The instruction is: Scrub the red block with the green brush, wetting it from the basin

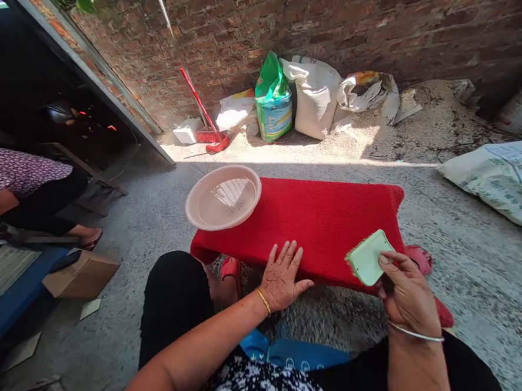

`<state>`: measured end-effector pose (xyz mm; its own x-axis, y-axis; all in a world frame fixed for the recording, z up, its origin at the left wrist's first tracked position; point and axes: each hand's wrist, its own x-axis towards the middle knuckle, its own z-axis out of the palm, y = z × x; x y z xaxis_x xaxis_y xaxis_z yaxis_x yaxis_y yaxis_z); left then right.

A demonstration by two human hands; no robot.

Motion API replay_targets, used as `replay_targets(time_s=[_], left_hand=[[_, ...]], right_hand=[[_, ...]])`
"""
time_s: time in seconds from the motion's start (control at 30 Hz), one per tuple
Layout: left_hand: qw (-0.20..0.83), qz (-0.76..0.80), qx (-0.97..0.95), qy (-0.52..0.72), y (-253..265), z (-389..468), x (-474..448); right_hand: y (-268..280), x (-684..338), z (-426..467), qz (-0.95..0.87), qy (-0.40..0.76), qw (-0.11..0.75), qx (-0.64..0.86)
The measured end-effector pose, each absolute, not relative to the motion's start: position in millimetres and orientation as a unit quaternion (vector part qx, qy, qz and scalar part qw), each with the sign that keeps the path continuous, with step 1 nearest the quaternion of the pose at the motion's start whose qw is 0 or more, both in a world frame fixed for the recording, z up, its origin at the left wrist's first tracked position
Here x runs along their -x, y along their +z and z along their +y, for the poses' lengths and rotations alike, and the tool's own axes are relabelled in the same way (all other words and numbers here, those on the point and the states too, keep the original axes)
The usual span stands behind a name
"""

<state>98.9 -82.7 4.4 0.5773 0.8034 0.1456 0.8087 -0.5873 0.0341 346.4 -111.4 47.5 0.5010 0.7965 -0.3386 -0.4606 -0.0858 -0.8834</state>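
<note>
A red fleecy cloth covers a low bench in front of my knees. My left hand lies flat on the cloth's near edge, fingers spread, holding nothing. In my right hand is a pale green scrub brush, gripped by its right end. Its bristles show along the upper left side, and it is held over the right part of the cloth. A pale pink basin of water stands on the left end of the bench, apart from both hands.
Against the brick wall stand a red broom and dustpan, a green bag and a white sack. Another sack lies at right. On the left, a person sits near a cardboard box.
</note>
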Motion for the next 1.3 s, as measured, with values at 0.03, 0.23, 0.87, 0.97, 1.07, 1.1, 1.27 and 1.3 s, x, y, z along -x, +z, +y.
replay_targets(time_s=[0.03, 0.23, 0.87, 0.97, 1.07, 1.1, 1.27, 1.3], left_hand=[[0.027, -0.508, 0.858, -0.064, 6, -76, -85], [0.07, -0.595, 0.799, -0.05, -8, -74, -82], [-0.018, -0.444, 0.895, -0.024, 5, -59, -193], [-0.049, -0.259, 0.962, -0.073, 10, -104, -237], [-0.042, -0.25, 0.964, -0.084, 18, -99, -222], [-0.03, -0.292, 0.953, -0.075, 21, -85, -205], [0.04, -0.62, 0.784, 0.01, 25, 13, -113], [0.037, -0.642, 0.765, 0.026, 23, 24, -108]], right_hand=[[48, -347, -112, -0.15, 0.476, 0.66, 0.561], [52, -350, -114, -0.153, 0.47, 0.666, 0.559], [49, -375, -124, -0.126, 0.443, 0.704, 0.54], [48, -378, -126, -0.133, 0.445, 0.7, 0.543], [47, -382, -128, -0.126, 0.44, 0.7, 0.547], [46, -383, -128, -0.123, 0.437, 0.703, 0.547], [46, -384, -127, -0.113, 0.441, 0.715, 0.531], [46, -383, -126, -0.116, 0.444, 0.713, 0.531]])
